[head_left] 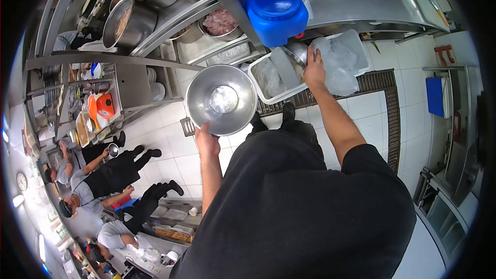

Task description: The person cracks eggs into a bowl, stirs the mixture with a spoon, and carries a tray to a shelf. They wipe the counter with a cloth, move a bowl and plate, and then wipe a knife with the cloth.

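An empty-looking steel bowl is held by its near rim in my left hand, tilted so its inside faces up toward me. My right hand reaches out to the right of it, over white tubs lined with plastic, its fingers at the edge of a second steel bowl or lid. Whether the fingers grip that metal piece is hard to see. The left white tub holds clear plastic and a grey panel. Crumpled clear plastic fills the right tub.
A blue jerrycan stands on the steel counter ahead. Shelves at upper left carry pots of food and a pan of raw meat. Several co-workers stand at the left. A floor drain grate runs at right.
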`<state>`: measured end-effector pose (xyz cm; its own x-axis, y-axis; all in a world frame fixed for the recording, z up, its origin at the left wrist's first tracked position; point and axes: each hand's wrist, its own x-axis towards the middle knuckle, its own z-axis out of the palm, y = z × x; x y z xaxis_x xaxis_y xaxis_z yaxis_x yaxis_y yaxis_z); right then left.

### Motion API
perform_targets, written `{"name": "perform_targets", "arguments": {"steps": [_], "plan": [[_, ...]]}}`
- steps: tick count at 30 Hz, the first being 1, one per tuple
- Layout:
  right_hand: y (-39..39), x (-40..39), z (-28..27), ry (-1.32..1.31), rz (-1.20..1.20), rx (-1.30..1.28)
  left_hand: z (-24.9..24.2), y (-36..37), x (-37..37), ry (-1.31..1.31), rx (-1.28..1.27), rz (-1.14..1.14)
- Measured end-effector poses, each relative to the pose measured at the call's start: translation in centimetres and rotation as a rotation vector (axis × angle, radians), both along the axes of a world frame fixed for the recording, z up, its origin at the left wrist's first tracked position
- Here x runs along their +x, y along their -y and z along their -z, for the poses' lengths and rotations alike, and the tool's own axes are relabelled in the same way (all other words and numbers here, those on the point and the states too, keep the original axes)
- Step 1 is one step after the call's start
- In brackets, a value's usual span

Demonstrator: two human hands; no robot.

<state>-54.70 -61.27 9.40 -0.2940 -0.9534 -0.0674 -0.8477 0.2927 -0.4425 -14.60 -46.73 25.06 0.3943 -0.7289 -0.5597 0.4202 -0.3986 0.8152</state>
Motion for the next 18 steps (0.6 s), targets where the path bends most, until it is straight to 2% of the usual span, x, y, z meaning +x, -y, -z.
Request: {"name": "perform_targets", "arguments": {"steps": [6,9,12,15,16,18], "plan": [[-0.7,0.2,-0.2,0.164,0.189,-0.1,-0.7,1.7,-0.2,-0.003,-0.029,0.041],[-1.2,-0.3,-0.1,0.3,0.289,0.015,-0.8,2.5,-0.4,0.007,-0.028,0.055],[-1.6,-1.7,3.9,0.285,0.469,-0.228,-1.3,3.2,-0.9,0.024,0.005,0.058],[-1.8,-5.0,8.5,0.585,0.618,-0.323,-0.7,3.3,-0.8,0.024,0.032,0.065],[-1.9,-4.7,6.0,0.88,0.879,-0.24,-0.4,3.4,-0.8,0.018,0.04,0.065],[-3.9,-5.8,-0.3,1.217,0.916,-0.233,-0.6,3.5,-1.3,0.0,0.056,0.043]]}}
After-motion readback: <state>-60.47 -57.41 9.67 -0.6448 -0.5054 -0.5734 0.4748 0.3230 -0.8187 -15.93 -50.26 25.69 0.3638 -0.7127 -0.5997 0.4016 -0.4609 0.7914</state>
